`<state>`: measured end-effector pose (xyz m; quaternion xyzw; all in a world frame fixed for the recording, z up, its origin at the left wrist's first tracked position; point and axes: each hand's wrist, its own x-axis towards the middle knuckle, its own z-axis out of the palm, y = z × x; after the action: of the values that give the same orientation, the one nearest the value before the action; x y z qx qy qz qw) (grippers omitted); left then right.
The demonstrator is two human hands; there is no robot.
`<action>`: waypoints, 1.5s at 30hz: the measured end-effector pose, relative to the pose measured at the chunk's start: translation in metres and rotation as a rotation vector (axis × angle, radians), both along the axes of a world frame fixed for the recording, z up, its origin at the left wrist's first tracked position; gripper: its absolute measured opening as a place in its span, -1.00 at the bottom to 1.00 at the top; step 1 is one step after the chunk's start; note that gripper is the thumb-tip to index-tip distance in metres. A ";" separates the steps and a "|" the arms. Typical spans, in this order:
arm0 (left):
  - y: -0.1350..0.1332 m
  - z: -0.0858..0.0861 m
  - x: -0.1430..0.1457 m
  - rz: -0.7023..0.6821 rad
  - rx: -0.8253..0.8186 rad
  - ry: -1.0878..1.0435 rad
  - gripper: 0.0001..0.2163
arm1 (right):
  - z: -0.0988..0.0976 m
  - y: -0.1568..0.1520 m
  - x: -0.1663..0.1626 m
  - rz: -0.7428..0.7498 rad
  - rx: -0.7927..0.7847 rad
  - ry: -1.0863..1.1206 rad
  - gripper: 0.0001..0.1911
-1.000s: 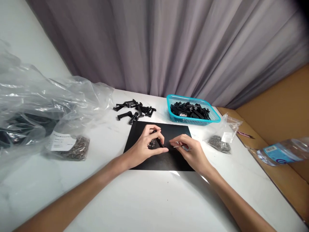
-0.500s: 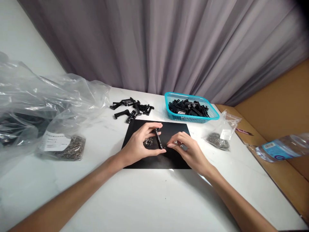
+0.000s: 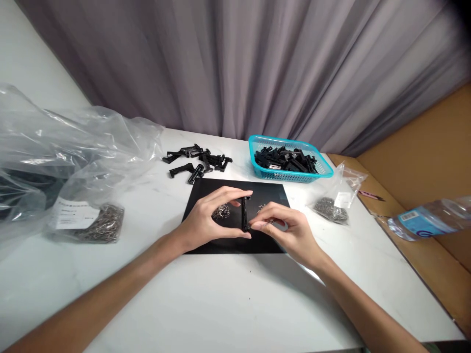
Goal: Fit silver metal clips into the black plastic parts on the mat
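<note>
Black part — slim, straight, jutting toward three at its twelve-o'clock end — sits above the black mat, held in left hand between thumb and fingers. Right hand, at four o'clock, pinches thin metal piece near its six-o'clock end. Metal pile at nine.

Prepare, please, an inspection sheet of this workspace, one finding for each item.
Surface: white table, black mat on it.
Job's things: black part, held; loose black parts beyond the mat; blue basket of them; metal pieces on the mat.
Clutter: large plastic bag at left; bottle at right.
Hands: left hand holds the black part; right hand, gripping metal, is at its near end.
Cables: nothing seen.
Surroundings: grey curtain behind, cardboard at right.
</note>
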<state>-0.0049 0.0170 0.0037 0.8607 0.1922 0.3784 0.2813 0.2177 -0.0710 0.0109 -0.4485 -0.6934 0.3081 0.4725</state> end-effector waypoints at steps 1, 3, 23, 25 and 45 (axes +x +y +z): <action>0.000 0.000 0.000 -0.001 0.005 0.000 -0.32 | 0.000 0.000 -0.001 0.006 0.003 -0.013 -0.87; -0.001 0.001 0.000 -0.003 0.011 -0.004 -0.35 | -0.001 0.000 -0.002 0.020 0.022 -0.038 -0.85; -0.004 -0.003 0.001 -0.046 0.015 -0.010 -0.38 | 0.006 -0.003 0.009 0.227 0.115 -0.223 -0.83; -0.004 -0.004 0.001 -0.059 0.022 -0.012 -0.37 | 0.008 -0.004 0.010 0.247 0.128 -0.279 -0.81; -0.009 -0.007 0.002 -0.027 0.435 -0.035 -0.36 | -0.002 -0.003 0.001 0.080 -0.060 -0.281 -0.79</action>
<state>-0.0033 0.0079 -0.0033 0.8969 0.0897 0.4220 0.0974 0.2184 -0.0742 0.0089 -0.4733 -0.7602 0.2816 0.3446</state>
